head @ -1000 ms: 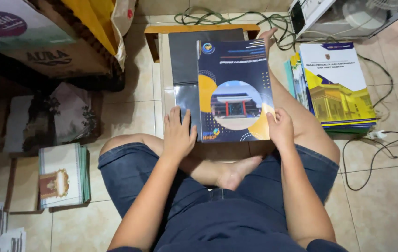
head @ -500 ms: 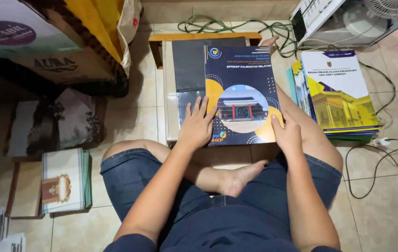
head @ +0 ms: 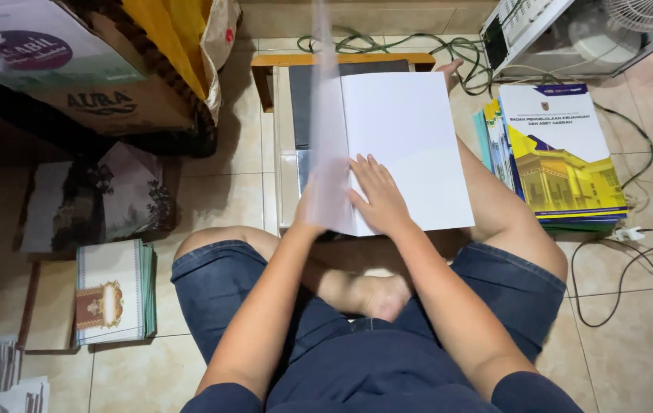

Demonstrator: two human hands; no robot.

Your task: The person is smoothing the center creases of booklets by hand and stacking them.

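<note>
I sit cross-legged on the tiled floor with a bound booklet (head: 418,130) lying on a low wooden board (head: 265,73) in front of me. Its front cover (head: 328,130) stands lifted and blurred along the left edge, baring a blank white page. My left hand (head: 308,213) is mostly hidden behind that lifted cover and holds its lower edge. My right hand (head: 378,197) lies flat on the lower left of the white page, fingers spread. A dark sheet (head: 311,84) shows under the booklet.
A stack of booklets with yellow and blue covers (head: 563,153) lies at my right knee. Cables (head: 410,42), a plug (head: 628,233), a white device (head: 521,30) and a fan (head: 651,15) are at the back right. Cardboard boxes (head: 74,84) and green-edged booklets (head: 112,291) sit at left.
The booklet was closed with both hands on its printed cover. Now the left hand has swung the cover up and the right hand has moved onto the bare white page.
</note>
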